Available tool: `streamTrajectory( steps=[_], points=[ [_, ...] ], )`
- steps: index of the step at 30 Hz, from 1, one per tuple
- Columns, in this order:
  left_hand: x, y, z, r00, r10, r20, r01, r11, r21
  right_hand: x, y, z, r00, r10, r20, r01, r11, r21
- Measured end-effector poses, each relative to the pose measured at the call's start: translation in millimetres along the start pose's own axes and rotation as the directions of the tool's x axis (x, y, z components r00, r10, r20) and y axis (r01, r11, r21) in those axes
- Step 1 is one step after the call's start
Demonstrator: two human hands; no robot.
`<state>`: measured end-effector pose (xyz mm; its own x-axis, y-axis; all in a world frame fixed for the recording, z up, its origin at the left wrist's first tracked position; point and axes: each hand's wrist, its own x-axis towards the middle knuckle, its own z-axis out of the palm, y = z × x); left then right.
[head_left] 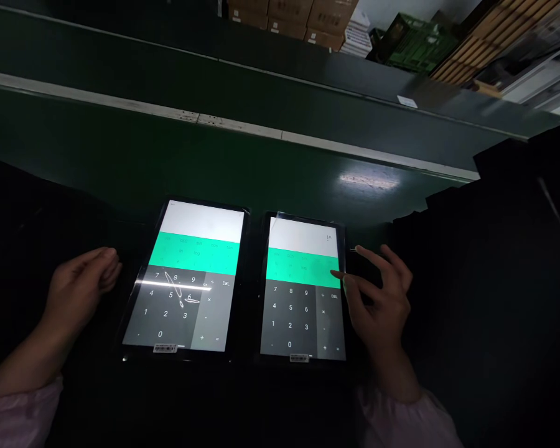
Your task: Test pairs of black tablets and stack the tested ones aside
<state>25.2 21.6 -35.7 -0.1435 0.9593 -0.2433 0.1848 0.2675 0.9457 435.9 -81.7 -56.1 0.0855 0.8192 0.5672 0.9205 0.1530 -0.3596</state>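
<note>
Touchscreen check looks underway: right tablet (pixel 303 289), at 3 o'clock of the left tablet (pixel 186 280), is poked by right hand (pixel 378 298), fingers spread, nothing gripped. Left hand (pixel 81 283) is loosely curled, empty.

We see two tablets lying side by side on a dark bench, both showing a calculator keypad under a green band. The left tablet (pixel 184 280) has smeared finger marks and a bright glare streak across its keys. Our left hand (pixel 81 283) rests loosely curled just beside it, not touching the screen. Our right hand (pixel 378 298) is spread open, a fingertip at the right edge of the right tablet (pixel 303 289). Behind runs a green conveyor belt (pixel 261 168), with cardboard boxes (pixel 292 18) beyond.
</note>
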Motion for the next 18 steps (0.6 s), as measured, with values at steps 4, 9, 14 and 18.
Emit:
streamTrajectory(
  steps=[4, 9, 14, 18],
  points=[
    [-1.4, -1.6, -0.5, 1.000, 0.026, -0.007, -0.026, 0.999, 0.033, 0.6, -20.3, -8.9, 0.999, -0.011, 0.037, 0.010, 0.999, 0.048],
    [-1.6, -2.6, -0.2, 0.999, 0.049, 0.004, -0.049, 0.996, 0.076, -4.0, -54.5, -6.0, 0.979, -0.127, 0.162, 0.099, 0.980, 0.173],
    [2.8, -8.2, -2.6, 0.999, 0.016, -0.030, -0.009, 0.976, 0.216, -7.3, -65.3, 4.6, 0.965, -0.140, 0.220, 0.107, 0.982, 0.153],
    [2.7, -5.3, -0.9, 0.999, -0.011, -0.046, 0.021, 0.969, 0.245, -7.4, -73.5, 3.5, 0.935, -0.155, 0.320, 0.133, 0.987, 0.088]
  ],
)
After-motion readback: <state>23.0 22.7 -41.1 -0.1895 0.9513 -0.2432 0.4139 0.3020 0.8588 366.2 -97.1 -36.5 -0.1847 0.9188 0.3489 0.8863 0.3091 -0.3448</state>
